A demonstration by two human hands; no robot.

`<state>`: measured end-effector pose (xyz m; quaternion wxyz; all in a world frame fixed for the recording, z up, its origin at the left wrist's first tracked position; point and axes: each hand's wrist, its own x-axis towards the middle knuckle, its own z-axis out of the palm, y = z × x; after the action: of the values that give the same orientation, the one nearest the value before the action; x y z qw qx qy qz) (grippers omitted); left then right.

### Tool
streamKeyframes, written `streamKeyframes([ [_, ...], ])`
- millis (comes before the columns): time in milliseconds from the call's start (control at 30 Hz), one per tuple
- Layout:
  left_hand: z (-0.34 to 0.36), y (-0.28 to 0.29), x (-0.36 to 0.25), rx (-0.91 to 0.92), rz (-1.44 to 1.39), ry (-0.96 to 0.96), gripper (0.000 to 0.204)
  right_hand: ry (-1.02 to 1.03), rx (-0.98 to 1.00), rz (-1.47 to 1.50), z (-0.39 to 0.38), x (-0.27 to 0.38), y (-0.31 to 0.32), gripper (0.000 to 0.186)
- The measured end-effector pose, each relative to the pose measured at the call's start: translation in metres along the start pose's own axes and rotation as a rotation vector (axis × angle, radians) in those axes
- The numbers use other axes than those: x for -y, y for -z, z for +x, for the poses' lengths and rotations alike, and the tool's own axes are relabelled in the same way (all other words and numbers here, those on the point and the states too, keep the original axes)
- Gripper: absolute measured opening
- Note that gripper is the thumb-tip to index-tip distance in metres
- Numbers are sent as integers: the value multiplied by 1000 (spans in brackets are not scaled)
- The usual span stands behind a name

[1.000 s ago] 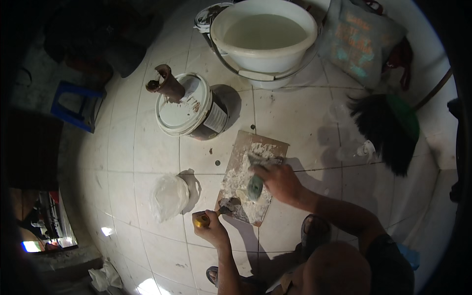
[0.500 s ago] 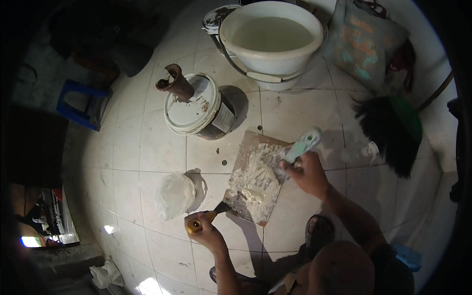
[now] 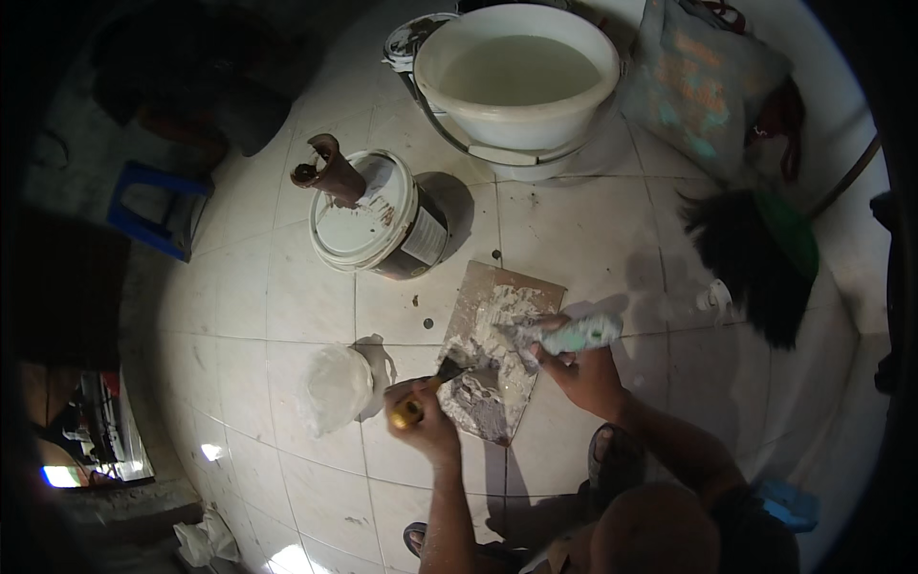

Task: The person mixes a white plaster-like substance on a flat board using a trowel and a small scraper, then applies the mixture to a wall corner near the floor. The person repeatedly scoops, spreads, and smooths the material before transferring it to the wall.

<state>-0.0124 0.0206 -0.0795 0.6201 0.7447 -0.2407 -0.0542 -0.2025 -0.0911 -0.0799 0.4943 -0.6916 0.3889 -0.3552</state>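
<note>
My left hand point(image 3: 423, 429) is closed round the yellow handle of a putty knife point(image 3: 408, 411), whose dark blade reaches over the left edge of a flat brownish board point(image 3: 537, 290). From the other side, my right hand point(image 3: 591, 383) grips a putty-smeared scraper point(image 3: 579, 335) with a pale green handle. Its blade lies in the whitish putty point(image 3: 521, 380) near the middle of the board and is partly hidden by the paste. The board's lower part carries only a thin, scraped grey film. Left of my left hand, a whitish container that looks plastic-lined point(image 3: 337, 387) sits on the tiles.
A lidded white bucket point(image 3: 368, 230) bears a brown, broken-edged tube point(image 3: 335, 174). Behind stands a large white basin point(image 3: 435, 72) of cloudy water. A grey bag point(image 3: 703, 91) and a black-bristled broom point(image 3: 751, 263) are at the right, a blue stool point(image 3: 143, 210) at the left.
My left hand and putty knife have moved right and up. The right scraper has swung lower and leftward over the board. Putty from the lower board is now gathered nearer the middle.
</note>
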Motion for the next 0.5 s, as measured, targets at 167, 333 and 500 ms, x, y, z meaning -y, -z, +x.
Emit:
streamKeyframes([
  [167, 42, 49, 5, 185, 66, -158, 10, 283, 791, 33, -10, -5, 14, 34],
  [333, 78, 72, 9, 472, 62, -67, 9, 92, 1020, -230, 11, -20, -14, 20],
  [500, 90, 85, 10, 559, 87, -31, 9, 377, 928, -407, 52, -26, -44, 34],
])
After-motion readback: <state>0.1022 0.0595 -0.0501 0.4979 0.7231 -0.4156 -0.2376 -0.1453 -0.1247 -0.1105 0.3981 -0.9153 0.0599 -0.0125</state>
